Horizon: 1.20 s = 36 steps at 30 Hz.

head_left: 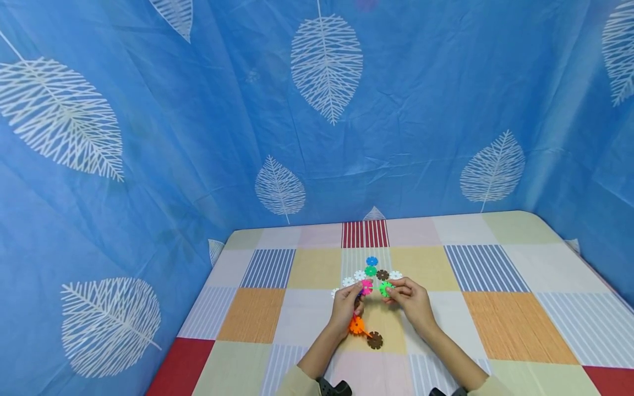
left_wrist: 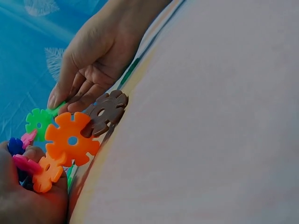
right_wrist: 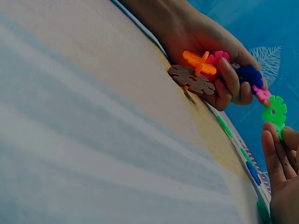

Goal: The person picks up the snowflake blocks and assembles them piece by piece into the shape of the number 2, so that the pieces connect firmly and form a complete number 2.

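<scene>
My left hand (head_left: 345,309) grips a chain of slotted flower-shaped plastic discs. A brown disc (head_left: 375,340) and an orange disc (head_left: 356,325) hang from its lower end. At the upper end, a dark blue disc (right_wrist: 250,75) and a pink disc (head_left: 366,287) show by the fingertips. My right hand (head_left: 415,303) pinches a bright green disc (head_left: 386,289) between thumb and fingers, close beside the pink one. A second green piece (right_wrist: 280,132) appears at those fingertips in the right wrist view. Whether green and pink touch, I cannot tell. My left fingers hide the chain's middle.
Loose discs lie on the patchwork tablecloth (head_left: 515,324) beyond the hands: a blue disc (head_left: 372,261), a teal green disc (head_left: 371,271), a brown loose disc (head_left: 382,274) and several white discs (head_left: 360,275). A blue leaf-patterned curtain (head_left: 396,137) borders the table.
</scene>
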Each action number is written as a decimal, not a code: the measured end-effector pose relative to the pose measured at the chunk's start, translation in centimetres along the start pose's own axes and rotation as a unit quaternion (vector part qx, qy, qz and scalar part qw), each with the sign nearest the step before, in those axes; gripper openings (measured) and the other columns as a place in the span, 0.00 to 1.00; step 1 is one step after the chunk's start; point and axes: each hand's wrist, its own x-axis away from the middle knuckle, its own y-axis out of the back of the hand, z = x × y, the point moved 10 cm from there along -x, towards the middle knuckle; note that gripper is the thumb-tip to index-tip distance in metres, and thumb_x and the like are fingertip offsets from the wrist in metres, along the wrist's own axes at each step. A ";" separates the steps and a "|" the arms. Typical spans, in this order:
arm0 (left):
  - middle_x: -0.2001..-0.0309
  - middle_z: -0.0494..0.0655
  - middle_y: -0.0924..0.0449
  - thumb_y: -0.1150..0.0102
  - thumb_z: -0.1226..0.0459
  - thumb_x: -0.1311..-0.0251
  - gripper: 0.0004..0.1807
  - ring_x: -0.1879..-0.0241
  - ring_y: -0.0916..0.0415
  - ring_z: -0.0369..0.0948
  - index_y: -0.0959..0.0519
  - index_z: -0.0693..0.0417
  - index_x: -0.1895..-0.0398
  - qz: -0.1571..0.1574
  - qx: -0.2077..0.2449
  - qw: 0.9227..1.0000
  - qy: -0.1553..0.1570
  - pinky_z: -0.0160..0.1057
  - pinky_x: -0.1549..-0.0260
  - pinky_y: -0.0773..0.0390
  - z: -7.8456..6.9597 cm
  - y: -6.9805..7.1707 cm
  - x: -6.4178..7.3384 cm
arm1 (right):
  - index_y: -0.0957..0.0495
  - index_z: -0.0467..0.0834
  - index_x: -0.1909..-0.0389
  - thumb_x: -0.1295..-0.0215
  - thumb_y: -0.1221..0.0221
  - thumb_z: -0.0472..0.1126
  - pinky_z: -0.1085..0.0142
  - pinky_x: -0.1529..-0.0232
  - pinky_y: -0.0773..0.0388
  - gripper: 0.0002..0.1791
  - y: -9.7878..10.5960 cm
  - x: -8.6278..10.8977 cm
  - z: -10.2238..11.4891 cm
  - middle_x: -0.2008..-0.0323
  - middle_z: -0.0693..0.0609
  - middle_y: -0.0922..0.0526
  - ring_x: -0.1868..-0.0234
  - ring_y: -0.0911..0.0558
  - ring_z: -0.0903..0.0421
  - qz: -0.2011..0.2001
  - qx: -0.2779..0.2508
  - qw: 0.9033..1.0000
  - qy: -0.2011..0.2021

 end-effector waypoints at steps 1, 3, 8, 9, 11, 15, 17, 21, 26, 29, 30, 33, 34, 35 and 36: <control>0.79 0.44 0.33 0.54 0.64 0.33 0.18 0.90 0.45 0.30 0.25 0.75 0.52 0.002 -0.001 1.000 -0.001 0.24 0.90 0.42 -0.1 0.0 0.0 | 0.29 0.22 0.58 0.42 0.41 0.27 0.62 0.71 0.20 0.14 0.0 0.0 -0.1 0.74 0.33 0.20 0.77 0.17 0.51 -0.002 -0.003 1.000 -0.001; 0.79 0.44 0.33 0.54 0.65 0.33 0.18 0.90 0.45 0.30 0.25 0.76 0.53 0.006 0.000 1.000 0.000 0.24 0.90 0.42 0.0 0.0 0.0 | 0.29 0.22 0.58 0.43 0.41 0.27 0.62 0.71 0.20 0.14 0.1 0.0 -0.2 0.74 0.34 0.20 0.77 0.17 0.52 -0.006 -0.007 1.000 -0.006; 0.79 0.44 0.33 0.55 0.66 0.32 0.18 0.89 0.45 0.30 0.27 0.81 0.59 0.009 -0.013 1.000 0.016 0.24 0.90 0.42 0.0 0.0 -0.1 | 0.29 0.22 0.58 0.43 0.41 0.27 0.61 0.70 0.19 0.14 -0.2 -0.1 -0.4 0.74 0.36 0.19 0.77 0.17 0.53 -0.003 -0.012 1.000 -0.016; 0.79 0.44 0.33 0.55 0.66 0.32 0.18 0.89 0.45 0.30 0.28 0.81 0.60 0.009 -0.015 1.000 0.018 0.24 0.90 0.42 0.0 0.0 -0.1 | 0.29 0.22 0.58 0.43 0.41 0.28 0.61 0.70 0.19 0.14 -0.3 -0.1 -0.4 0.74 0.36 0.19 0.77 0.17 0.53 -0.001 -0.012 1.000 -0.016; 0.79 0.44 0.33 0.55 0.66 0.32 0.19 0.89 0.45 0.31 0.28 0.81 0.61 0.010 -0.018 1.000 0.018 0.25 0.90 0.42 0.0 0.0 -0.1 | 0.29 0.22 0.58 0.42 0.41 0.28 0.61 0.70 0.19 0.15 -0.3 -0.1 -0.4 0.74 0.36 0.19 0.77 0.17 0.53 0.002 -0.011 1.000 -0.016; 0.79 0.45 0.32 0.56 0.66 0.32 0.18 0.89 0.45 0.30 0.27 0.80 0.58 0.022 -0.014 0.999 0.020 0.24 0.90 0.42 -0.1 -0.3 -0.1 | 0.29 0.23 0.57 0.42 0.41 0.28 0.62 0.70 0.19 0.15 0.0 -0.2 -0.4 0.74 0.37 0.19 0.77 0.17 0.52 -0.001 -0.002 1.000 -0.017; 0.79 0.44 0.32 0.55 0.66 0.32 0.18 0.89 0.44 0.30 0.27 0.79 0.57 0.028 -0.013 0.999 0.022 0.24 0.90 0.41 -0.1 -0.5 0.0 | 0.28 0.23 0.56 0.42 0.41 0.28 0.63 0.70 0.19 0.15 0.2 -0.2 -0.4 0.74 0.38 0.19 0.77 0.17 0.52 -0.002 0.006 1.000 -0.018; 0.79 0.45 0.30 0.55 0.65 0.32 0.20 0.89 0.41 0.31 0.27 0.82 0.61 0.036 -0.017 0.999 0.024 0.25 0.89 0.38 0.0 -0.7 0.2 | 0.28 0.24 0.54 0.41 0.41 0.30 0.62 0.70 0.20 0.16 0.4 -0.2 -0.2 0.75 0.40 0.19 0.75 0.18 0.49 0.002 0.019 1.000 -0.006; 0.79 0.45 0.26 0.56 0.64 0.32 0.19 0.90 0.36 0.33 0.25 0.75 0.55 0.046 -0.011 0.999 0.027 0.27 0.88 0.33 1.7 -0.3 -0.5 | 0.27 0.25 0.55 0.41 0.41 0.30 0.62 0.70 0.20 0.16 0.3 -0.2 0.1 0.75 0.41 0.19 0.75 0.18 0.47 0.011 0.035 0.999 0.014; 0.77 0.47 0.23 0.58 0.61 0.32 0.20 0.89 0.32 0.33 0.24 0.69 0.50 0.069 -0.012 0.997 0.024 0.27 0.89 0.31 2.2 -0.4 -0.9 | 0.25 0.27 0.56 0.42 0.40 0.31 0.62 0.70 0.20 0.15 0.2 -0.2 0.5 0.74 0.41 0.19 0.75 0.19 0.46 0.019 0.064 0.997 0.033; 0.76 0.49 0.23 0.58 0.59 0.32 0.21 0.88 0.31 0.34 0.24 0.67 0.49 0.081 -0.019 0.996 0.025 0.28 0.90 0.31 2.1 -0.6 -0.9 | 0.25 0.28 0.56 0.42 0.39 0.32 0.62 0.71 0.20 0.15 0.2 -0.2 0.7 0.74 0.41 0.19 0.75 0.19 0.46 0.023 0.075 0.996 0.042; 0.71 0.60 0.21 0.59 0.56 0.33 0.23 0.87 0.27 0.35 0.25 0.64 0.48 0.111 -0.037 0.993 0.028 0.28 0.94 0.35 2.0 -1.0 -0.8 | 0.22 0.32 0.57 0.43 0.38 0.33 0.64 0.73 0.21 0.13 0.0 -0.1 1.2 0.74 0.44 0.19 0.74 0.20 0.48 0.033 0.115 0.991 0.064; 0.70 0.62 0.21 0.59 0.56 0.33 0.23 0.87 0.27 0.35 0.25 0.64 0.47 0.117 -0.041 0.992 0.031 0.28 0.94 0.34 2.0 -1.1 -0.8 | 0.21 0.34 0.58 0.44 0.38 0.34 0.65 0.73 0.21 0.13 -0.1 -0.1 1.3 0.73 0.45 0.18 0.73 0.20 0.50 0.038 0.129 0.988 0.071; 0.70 0.63 0.22 0.58 0.56 0.33 0.23 0.87 0.27 0.35 0.25 0.64 0.47 0.123 -0.048 0.991 0.035 0.28 0.94 0.34 2.1 -1.1 -0.7 | 0.20 0.35 0.57 0.43 0.38 0.34 0.65 0.73 0.21 0.13 -0.3 0.0 1.5 0.72 0.46 0.18 0.72 0.20 0.51 0.047 0.142 0.986 0.080; 0.70 0.61 0.22 0.57 0.56 0.33 0.22 0.86 0.27 0.34 0.26 0.65 0.47 0.125 -0.050 0.990 0.041 0.28 0.93 0.32 2.3 -1.1 -0.8 | 0.20 0.36 0.57 0.43 0.38 0.35 0.66 0.71 0.21 0.13 -0.5 0.0 1.6 0.70 0.47 0.18 0.70 0.20 0.54 0.056 0.156 0.982 0.089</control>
